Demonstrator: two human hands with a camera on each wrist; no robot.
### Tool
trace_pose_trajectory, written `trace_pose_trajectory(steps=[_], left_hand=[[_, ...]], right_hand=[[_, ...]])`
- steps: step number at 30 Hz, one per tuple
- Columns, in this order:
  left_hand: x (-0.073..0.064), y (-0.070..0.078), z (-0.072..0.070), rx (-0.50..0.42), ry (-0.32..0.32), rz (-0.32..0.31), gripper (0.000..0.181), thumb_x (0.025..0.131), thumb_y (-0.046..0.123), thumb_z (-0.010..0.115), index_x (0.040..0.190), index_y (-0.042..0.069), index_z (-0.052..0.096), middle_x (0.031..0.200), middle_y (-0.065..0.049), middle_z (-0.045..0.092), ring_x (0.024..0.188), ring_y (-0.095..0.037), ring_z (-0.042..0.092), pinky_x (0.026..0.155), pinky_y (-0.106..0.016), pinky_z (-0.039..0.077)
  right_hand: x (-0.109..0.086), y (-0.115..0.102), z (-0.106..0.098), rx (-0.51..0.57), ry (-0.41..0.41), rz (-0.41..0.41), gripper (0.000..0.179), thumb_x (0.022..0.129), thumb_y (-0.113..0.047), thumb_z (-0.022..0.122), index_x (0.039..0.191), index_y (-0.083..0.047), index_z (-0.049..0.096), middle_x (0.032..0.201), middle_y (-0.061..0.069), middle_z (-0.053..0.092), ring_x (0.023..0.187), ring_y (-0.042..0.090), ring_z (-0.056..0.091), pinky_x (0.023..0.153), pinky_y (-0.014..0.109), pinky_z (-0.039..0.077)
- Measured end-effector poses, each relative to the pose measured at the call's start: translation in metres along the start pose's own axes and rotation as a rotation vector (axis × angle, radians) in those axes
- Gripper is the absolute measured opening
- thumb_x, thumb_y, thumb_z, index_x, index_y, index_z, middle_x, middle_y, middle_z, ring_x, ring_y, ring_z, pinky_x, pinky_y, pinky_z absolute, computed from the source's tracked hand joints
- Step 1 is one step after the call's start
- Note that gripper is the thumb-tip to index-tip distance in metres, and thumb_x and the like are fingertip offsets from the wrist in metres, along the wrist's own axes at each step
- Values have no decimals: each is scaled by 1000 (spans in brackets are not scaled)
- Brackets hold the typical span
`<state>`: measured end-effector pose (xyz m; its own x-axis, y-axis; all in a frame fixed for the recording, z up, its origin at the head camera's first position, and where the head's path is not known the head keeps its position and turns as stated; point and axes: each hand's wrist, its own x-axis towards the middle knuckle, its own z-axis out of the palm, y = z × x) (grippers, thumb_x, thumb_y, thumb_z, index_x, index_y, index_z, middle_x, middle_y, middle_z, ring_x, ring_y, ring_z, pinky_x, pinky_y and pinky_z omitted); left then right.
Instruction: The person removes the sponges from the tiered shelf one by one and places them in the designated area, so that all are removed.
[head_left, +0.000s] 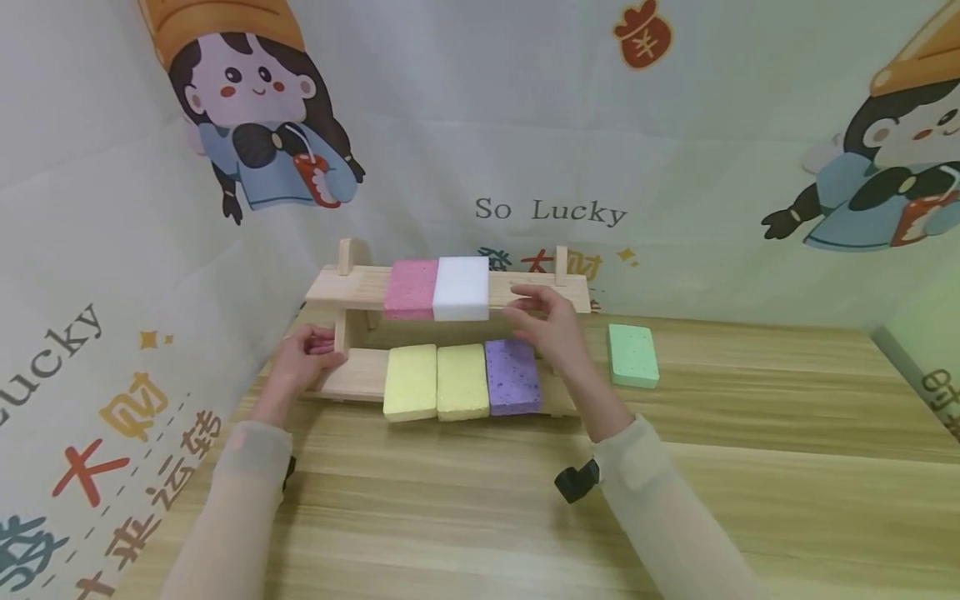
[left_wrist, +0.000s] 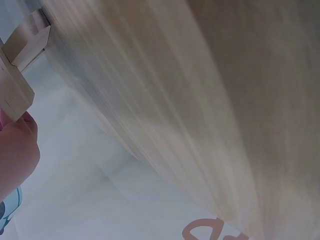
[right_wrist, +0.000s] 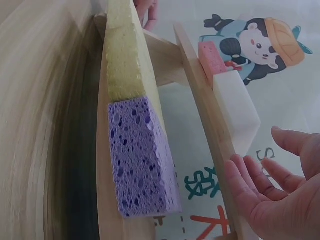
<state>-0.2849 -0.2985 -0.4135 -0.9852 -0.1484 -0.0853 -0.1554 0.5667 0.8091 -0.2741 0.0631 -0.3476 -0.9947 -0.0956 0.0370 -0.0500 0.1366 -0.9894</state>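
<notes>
Left hand [head_left: 302,358] pinching a two-tier pale wooden rack [head_left: 356,287], right hand [head_left: 557,329] spread loosely beside a white rectangular foam block [head_left: 461,288], rectangular purple porous sponge [head_left: 513,377] below.

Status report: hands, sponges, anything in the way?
Left hand gripping pale wooden two-tier shelf. Right hand empty, beside white rectangular sponge. Pale green rectangular sponge on wood-grain table, right of shelf. No obstruction visible.

Left fingers [head_left: 320,342] grip shelf [head_left: 360,285], right fingers [head_left: 534,292] near white sponge [head_left: 462,287]
</notes>
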Motion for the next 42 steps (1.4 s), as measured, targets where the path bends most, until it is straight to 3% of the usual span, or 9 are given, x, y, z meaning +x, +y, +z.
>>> trace_pose_trajectory(steps=[12, 17, 20, 24, 37, 42], left_hand=[[1, 0, 4, -13, -4, -19, 47, 94, 12, 67, 134, -3, 48, 136, -25, 54, 120, -29, 56, 82, -15, 44], [-1, -1, 4, -20, -6, -38, 48, 94, 11, 67, 135, -3, 47, 137, -26, 53, 122, -31, 55, 90, -24, 47], [-2, -1, 5, -18, -3, -41, 48, 94, 11, 67, 135, -3, 47, 137, -26, 53, 122, -31, 55, 93, -28, 47], [-2, 1, 4, -18, -3, -38, 48, 94, 11, 67, 135, -3, 47, 136, -25, 53, 121, -29, 55, 89, -23, 45], [-1, 2, 4, -17, -10, -39, 48, 94, 10, 67, 136, -2, 46, 136, -24, 54, 119, -26, 55, 85, -17, 43], [-1, 5, 3, -30, -6, -38, 48, 94, 10, 67, 136, -3, 46, 135, -23, 53, 116, -24, 54, 84, -16, 43]], right_hand=[[5, -2, 19, 71, 12, 19, 46, 94, -14, 68, 137, -5, 55, 125, 18, 62, 110, 31, 66, 91, 39, 58], [10, -3, 27, 120, 34, 60, 45, 93, -15, 70, 135, -5, 57, 120, 16, 64, 88, 22, 69, 80, 31, 61], [12, -4, 29, 131, 48, 77, 44, 93, -15, 71, 133, -7, 58, 116, 12, 64, 84, 19, 68, 75, 27, 61], [15, -5, 30, 159, 62, 88, 43, 92, -12, 71, 132, -7, 58, 111, 9, 62, 88, 23, 68, 73, 26, 61], [15, -8, 28, 246, 83, 106, 40, 91, -5, 70, 129, -4, 60, 107, 6, 61, 81, 13, 66, 75, 23, 60], [14, -12, 22, 230, 92, 79, 37, 91, -6, 70, 128, -5, 62, 106, 4, 60, 79, 10, 66, 84, 31, 60]])
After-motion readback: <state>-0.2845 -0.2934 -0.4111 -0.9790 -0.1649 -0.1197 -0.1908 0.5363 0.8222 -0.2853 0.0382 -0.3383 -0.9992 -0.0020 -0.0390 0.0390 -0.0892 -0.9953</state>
